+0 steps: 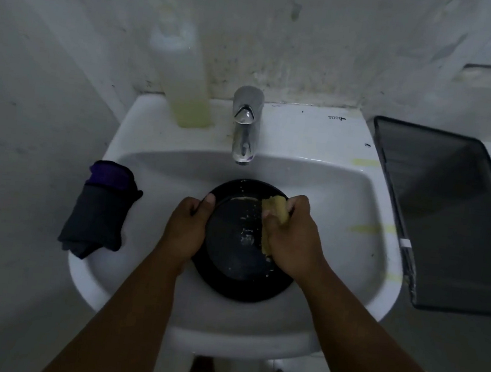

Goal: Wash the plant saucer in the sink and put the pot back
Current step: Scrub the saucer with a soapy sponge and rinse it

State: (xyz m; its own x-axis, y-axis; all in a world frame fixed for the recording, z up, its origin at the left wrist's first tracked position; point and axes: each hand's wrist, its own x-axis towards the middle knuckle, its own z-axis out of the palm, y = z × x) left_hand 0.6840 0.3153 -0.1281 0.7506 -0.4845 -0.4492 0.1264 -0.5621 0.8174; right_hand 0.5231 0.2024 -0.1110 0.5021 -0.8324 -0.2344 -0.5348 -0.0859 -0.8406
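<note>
A: Head view, taking the tap as the marker. Where is the saucer?

B: The black plant saucer sits in the bowl of the white sink, straight out from the tap's spout toward the person, with pale suds on its inner face.

A: And the hands?

B: The left hand is closed on the saucer's rim on the tap's left side, thumb over the edge. The right hand is wrapped around a yellow sponge, pressing it against the saucer's right part.

A: What else is near the tap?

B: A tall bottle with yellowish liquid stands just left of it on the sink's back ledge. A folded dark cloth with a purple edge lies on the left rim, nearer the person than the tap. Well to the tap's right, beside the sink, is a dark tray.
</note>
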